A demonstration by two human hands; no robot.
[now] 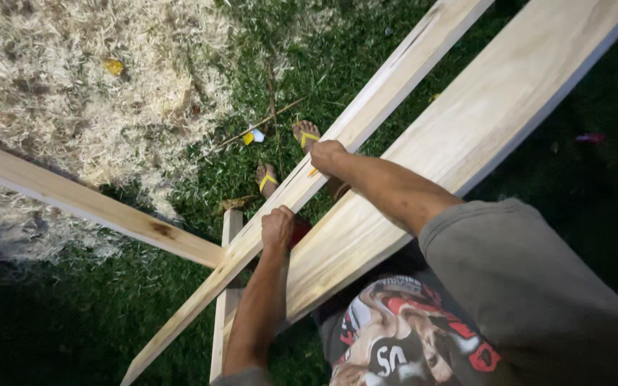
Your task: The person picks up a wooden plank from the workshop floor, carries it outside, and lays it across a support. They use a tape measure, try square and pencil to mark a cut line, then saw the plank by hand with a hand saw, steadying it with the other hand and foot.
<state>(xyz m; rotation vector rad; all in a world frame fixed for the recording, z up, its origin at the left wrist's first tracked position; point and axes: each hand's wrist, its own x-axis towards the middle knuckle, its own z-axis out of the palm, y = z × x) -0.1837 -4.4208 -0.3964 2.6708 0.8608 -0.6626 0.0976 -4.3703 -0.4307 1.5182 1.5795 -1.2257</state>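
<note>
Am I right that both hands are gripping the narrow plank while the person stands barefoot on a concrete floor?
Not quite: the head view shows grass, not concrete, under the feet, which wear yellow-strapped sandals. The left hand and right hand do both grip the narrow plank.

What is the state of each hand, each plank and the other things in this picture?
left hand: closed on the edge of the narrow plank
right hand: closed on the same plank, farther up
narrow plank: lying slanted, held
wide plank: lying beside it, untouched by either hand
cross plank: running left, its end under the narrow plank
wood shavings: piled loose on the grass
feet: in yellow-strapped sandals, on grass
</note>
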